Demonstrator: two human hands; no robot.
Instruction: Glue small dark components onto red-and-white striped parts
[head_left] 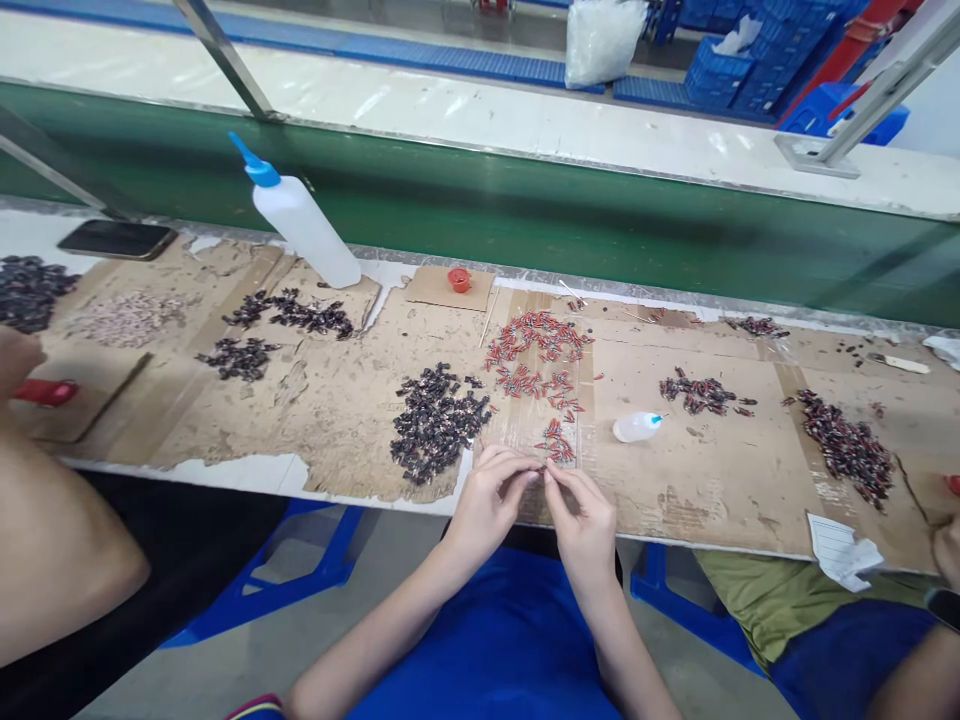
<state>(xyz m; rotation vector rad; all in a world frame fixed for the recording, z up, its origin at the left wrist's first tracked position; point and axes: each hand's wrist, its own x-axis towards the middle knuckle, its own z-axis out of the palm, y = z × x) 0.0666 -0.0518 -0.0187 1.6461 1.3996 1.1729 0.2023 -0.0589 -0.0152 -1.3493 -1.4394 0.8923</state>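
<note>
My left hand (491,497) and my right hand (583,515) meet fingertip to fingertip over the table's front edge. Both are closed in a pinch around a tiny dark piece (541,468), too small and too covered to name. Just beyond my fingers lies a scattered pile of small red pieces with metal-looking ends (536,345). A heap of small black parts (437,420) is left of my left hand. To the right of my right hand, a small white squeeze bottle with a teal tip (637,427) rests on its side.
A tall white bottle with a blue nozzle (307,225) leans at the back, near a red cap-like dish (459,280). Piles of black-and-red pieces (847,450) lie to the right. People sit on both sides, one arm (60,520) close at left. A phone (118,239) lies far left.
</note>
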